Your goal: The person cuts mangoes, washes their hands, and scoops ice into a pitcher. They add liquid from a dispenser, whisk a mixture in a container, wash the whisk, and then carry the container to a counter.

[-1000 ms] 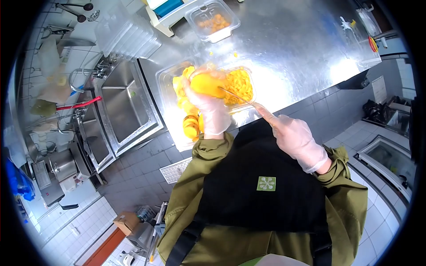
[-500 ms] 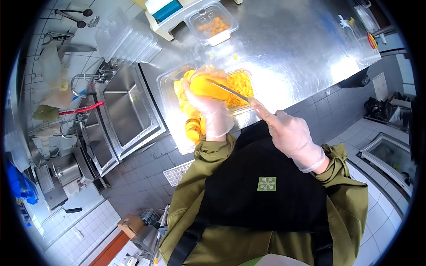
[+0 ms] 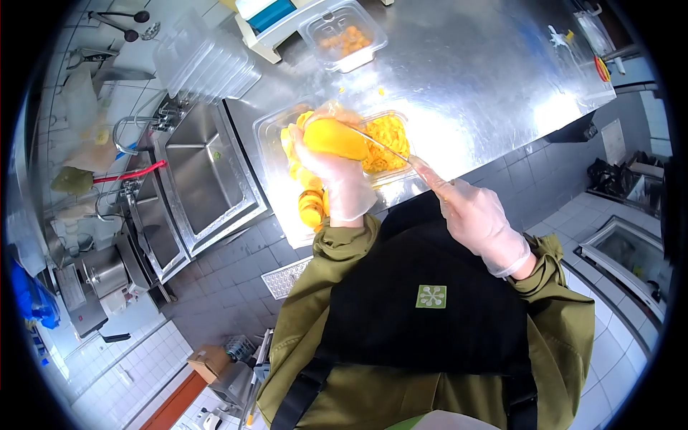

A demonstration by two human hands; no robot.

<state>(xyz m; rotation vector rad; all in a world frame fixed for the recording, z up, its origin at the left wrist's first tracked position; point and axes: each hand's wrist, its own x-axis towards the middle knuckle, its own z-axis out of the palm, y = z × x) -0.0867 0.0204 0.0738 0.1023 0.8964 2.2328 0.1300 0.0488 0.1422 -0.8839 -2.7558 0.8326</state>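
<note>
My left hand [image 3: 342,188], in a clear glove, is closed around a peeled yellow mango [image 3: 333,139] above the counter. A knife [image 3: 387,149] is gripped in my gloved right hand [image 3: 481,223], its blade pointing up and left with the tip close to the mango's right end. Below the blade, chopped yellow pieces [image 3: 385,132] fill a clear container [image 3: 408,129]. More yellow fruit [image 3: 311,209] lies under and beside my left hand, in a larger clear tray [image 3: 264,136] partly hidden by it.
A clear tub [image 3: 378,36] with orange pieces stands at the back of the steel counter [image 3: 473,79]. Stacked clear containers [image 3: 204,64] rise behind the steel sink [image 3: 204,165] on the left. Small yellow scraps [image 3: 381,92] lie on the counter.
The knife has drawn slightly down and right; its blade overlapped the mango before and now sits at the fruit's right end. My left hand still holds the mango, tilted slightly differently.
</note>
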